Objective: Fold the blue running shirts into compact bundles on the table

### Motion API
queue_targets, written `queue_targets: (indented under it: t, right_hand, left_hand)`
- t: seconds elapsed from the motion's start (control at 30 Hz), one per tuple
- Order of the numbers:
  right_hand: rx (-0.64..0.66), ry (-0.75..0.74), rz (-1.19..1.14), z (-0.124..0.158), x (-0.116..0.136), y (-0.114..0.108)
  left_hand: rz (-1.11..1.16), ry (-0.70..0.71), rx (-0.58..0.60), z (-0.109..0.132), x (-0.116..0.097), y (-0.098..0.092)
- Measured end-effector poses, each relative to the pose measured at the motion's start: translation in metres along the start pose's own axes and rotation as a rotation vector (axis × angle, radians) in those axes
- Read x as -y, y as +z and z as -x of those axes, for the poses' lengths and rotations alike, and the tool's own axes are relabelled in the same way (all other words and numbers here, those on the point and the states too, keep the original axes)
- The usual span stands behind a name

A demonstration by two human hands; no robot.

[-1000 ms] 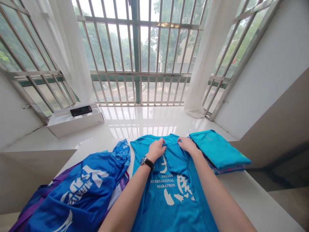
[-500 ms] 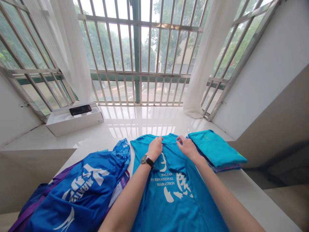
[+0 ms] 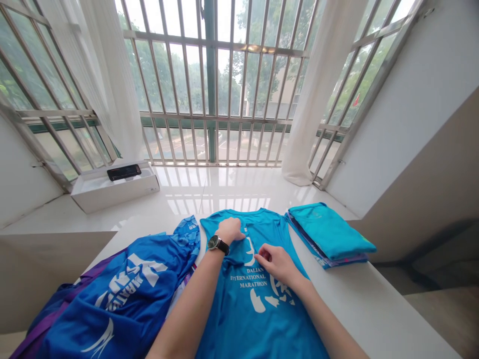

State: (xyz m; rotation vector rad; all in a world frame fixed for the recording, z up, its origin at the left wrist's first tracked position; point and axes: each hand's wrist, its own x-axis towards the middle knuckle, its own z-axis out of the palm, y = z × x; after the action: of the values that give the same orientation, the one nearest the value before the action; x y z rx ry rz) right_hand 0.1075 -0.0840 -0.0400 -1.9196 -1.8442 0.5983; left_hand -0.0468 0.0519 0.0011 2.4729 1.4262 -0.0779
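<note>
A blue T-shirt (image 3: 239, 314) with white lettering lies spread out before me, collar toward the window. My left hand (image 3: 229, 230), with a black-strapped watch on its wrist, is closed on the shirt's upper part left of centre, where the fabric bunches below it. Most of its fingertips are hidden. Lower and to the right, my right hand (image 3: 275, 262) pinches the fabric beside the printed words, thumb and forefinger together. A small crease runs up from that pinch.
On the left lies a heap of darker blue and purple shirts (image 3: 138, 284). A folded stack of turquoise clothes (image 3: 329, 229) sits at the right. Farther back, a white box (image 3: 116, 192) bears a black phone-like device (image 3: 124, 172). Curtains (image 3: 299, 149) hang before the barred window.
My right hand has moved down and left from near the collar; my left hand has shifted slightly left and down. The flap folded over the shirt's right side now lies flatter.
</note>
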Motion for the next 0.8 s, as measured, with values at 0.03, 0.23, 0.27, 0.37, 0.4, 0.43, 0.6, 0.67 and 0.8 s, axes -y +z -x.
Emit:
queue_targets:
  t: [0.03,0.23,0.27,0.37,0.4,0.43,0.6,0.67,0.8]
  right_hand:
    - [-0.024,0.003,-0.006,-0.001,-0.001,0.002]
    - [-0.092,-0.029,0.066,0.000,-0.001,0.006]
    - [-0.091,-0.029,0.070,0.000,-0.001,0.006]
    - [-0.088,-0.034,0.072,0.001,0.000,0.005]
    - [-0.089,-0.036,0.073,0.001,0.000,0.004]
    - [-0.088,-0.038,0.072,0.002,0.000,0.004]
    - [-0.076,-0.046,0.048,0.003,0.001,0.003]
    - [-0.047,-0.062,0.021,0.004,0.000,0.000]
    - [0.065,-0.113,-0.108,0.006,-0.005,-0.008]
  left_hand:
    - [-0.014,-0.001,0.000,0.001,-0.002,-0.001]
    - [-0.046,-0.011,-0.006,-0.002,-0.003,-0.007]
    - [-0.041,-0.008,-0.014,-0.003,-0.002,-0.007]
    - [-0.011,0.009,-0.026,-0.005,-0.001,-0.007]
    - [0.001,0.015,-0.021,-0.005,-0.001,-0.006]
    - [0.012,0.020,-0.013,-0.005,-0.001,-0.005]
    - [0.052,0.031,0.045,-0.003,-0.003,0.003]
    - [0.064,0.039,0.059,-0.003,-0.002,0.003]
    - [0.059,0.050,0.005,-0.005,-0.002,0.005]
